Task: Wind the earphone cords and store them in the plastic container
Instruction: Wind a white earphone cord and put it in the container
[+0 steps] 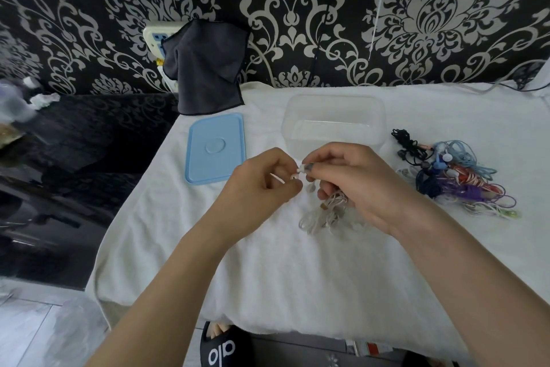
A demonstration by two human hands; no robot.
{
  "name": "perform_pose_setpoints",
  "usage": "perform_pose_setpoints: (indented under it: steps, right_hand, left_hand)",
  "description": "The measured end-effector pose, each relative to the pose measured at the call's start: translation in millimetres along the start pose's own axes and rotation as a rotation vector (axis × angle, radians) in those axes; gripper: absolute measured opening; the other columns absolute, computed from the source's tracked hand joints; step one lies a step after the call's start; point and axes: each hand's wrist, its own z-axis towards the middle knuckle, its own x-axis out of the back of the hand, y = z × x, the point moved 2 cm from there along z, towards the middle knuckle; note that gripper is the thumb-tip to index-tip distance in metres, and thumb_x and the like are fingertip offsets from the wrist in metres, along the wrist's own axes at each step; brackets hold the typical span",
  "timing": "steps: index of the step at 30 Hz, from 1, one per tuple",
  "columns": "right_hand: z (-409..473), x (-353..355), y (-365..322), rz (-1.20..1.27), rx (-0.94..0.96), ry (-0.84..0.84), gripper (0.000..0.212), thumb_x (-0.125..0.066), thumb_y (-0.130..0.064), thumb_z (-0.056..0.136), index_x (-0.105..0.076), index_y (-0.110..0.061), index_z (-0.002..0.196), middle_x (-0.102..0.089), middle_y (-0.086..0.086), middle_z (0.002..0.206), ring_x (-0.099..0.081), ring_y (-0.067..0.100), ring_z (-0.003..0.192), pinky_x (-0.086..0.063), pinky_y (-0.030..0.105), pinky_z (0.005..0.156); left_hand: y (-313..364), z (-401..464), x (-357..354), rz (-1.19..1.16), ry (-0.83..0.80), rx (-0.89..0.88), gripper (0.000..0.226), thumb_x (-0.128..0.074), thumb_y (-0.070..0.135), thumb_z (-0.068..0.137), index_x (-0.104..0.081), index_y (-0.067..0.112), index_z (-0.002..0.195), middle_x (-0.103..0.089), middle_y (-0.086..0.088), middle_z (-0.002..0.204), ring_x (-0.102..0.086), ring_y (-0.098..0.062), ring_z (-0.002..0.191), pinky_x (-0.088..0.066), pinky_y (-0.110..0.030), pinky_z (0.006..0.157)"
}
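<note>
A white earphone cord (323, 213) hangs in a loose tangle between my two hands, above the white towel (268, 262). My left hand (265, 182) pinches one end of it with curled fingers. My right hand (354, 179) pinches the earbuds near the fingertips, with the bunched cord under its palm. The clear plastic container (333, 119) stands open just behind my hands; I see nothing inside it. To the right, a tangled pile of coloured earphones (452, 176) lies on the towel, apart from both hands.
The container's blue lid (215, 148) lies flat to the left of it. A dark grey cloth (205, 66) hangs on the patterned wall over a power strip. Left of the towel is a glossy black surface. A black slipper (221, 349) shows at the floor.
</note>
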Motion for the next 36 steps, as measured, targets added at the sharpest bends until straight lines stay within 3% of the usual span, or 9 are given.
perform_pose_setpoints:
  steps: [4,8,11,17,22,27,36]
  right_hand:
    - [-1.0,-1.3,-2.5,0.014,0.053,-0.006,0.008,-0.068,-0.007,0.09,-0.074,-0.009,0.094,-0.07,0.014,0.077,-0.057,0.013,0.058,-0.053,0.027,0.062]
    - [-1.1,-1.7,-2.3,-0.013,0.082,0.009,0.009,-0.067,-0.006,0.09,-0.074,-0.009,0.095,-0.074,0.013,0.082,-0.059,0.013,0.058,-0.055,0.035,0.067]
    - [-1.0,-2.1,-1.3,-0.044,0.1,0.031,0.008,-0.067,-0.008,0.09,-0.073,-0.01,0.094,-0.075,0.012,0.082,-0.061,0.013,0.057,-0.056,0.037,0.068]
    - [-0.7,-1.5,-1.7,-0.038,0.112,0.05,0.007,-0.067,-0.007,0.091,-0.074,-0.009,0.093,-0.074,0.014,0.081,-0.06,0.013,0.057,-0.056,0.036,0.068]
    - [-1.0,-0.7,-1.9,-0.009,0.11,0.059,0.007,-0.068,-0.006,0.09,-0.074,-0.007,0.092,-0.073,0.018,0.081,-0.059,0.013,0.057,-0.056,0.034,0.067]
    - [-1.5,-0.8,-3.0,0.071,0.078,0.033,0.007,-0.067,-0.003,0.09,-0.074,-0.004,0.092,-0.073,0.015,0.08,-0.056,0.013,0.055,-0.052,0.024,0.062]
    - [-2.8,-1.5,-7.9,0.216,-0.016,-0.006,0.004,-0.065,-0.001,0.091,-0.069,-0.002,0.092,-0.068,0.016,0.08,-0.054,0.014,0.055,-0.05,0.021,0.055]
  left_hand:
    - [1.2,1.2,2.3,-0.033,0.008,-0.007,0.017,-0.074,0.009,0.088,-0.068,0.025,0.087,-0.071,0.005,0.082,-0.061,-0.034,0.07,-0.053,-0.055,0.071]
    - [0.2,0.8,3.2,-0.032,0.012,-0.009,0.015,-0.073,0.009,0.089,-0.07,0.024,0.09,-0.073,0.004,0.083,-0.06,-0.016,0.065,-0.054,-0.051,0.071]
    - [-0.3,1.4,3.8,-0.046,0.03,-0.005,0.016,-0.073,0.009,0.088,-0.07,0.025,0.09,-0.072,0.003,0.083,-0.062,-0.023,0.068,-0.054,-0.051,0.071]
    - [-0.3,2.3,5.3,-0.069,0.074,-0.012,0.02,-0.073,0.004,0.086,-0.07,0.024,0.089,-0.071,0.004,0.077,-0.065,-0.031,0.077,-0.055,-0.049,0.074]
    - [1.6,2.3,5.9,-0.091,0.093,-0.034,0.02,-0.071,0.001,0.086,-0.07,0.02,0.089,-0.067,-0.007,0.074,-0.063,-0.036,0.079,-0.056,-0.05,0.075]
    - [4.2,-0.2,9.0,-0.096,0.08,-0.054,0.022,-0.069,-0.001,0.087,-0.072,0.021,0.09,-0.071,0.001,0.075,-0.068,-0.031,0.081,-0.059,-0.051,0.08]
    - [7.2,-2.2,10.8,-0.049,0.101,-0.129,0.017,-0.072,0.002,0.089,-0.072,0.018,0.094,-0.072,0.009,0.08,-0.068,-0.023,0.078,-0.057,-0.05,0.081]
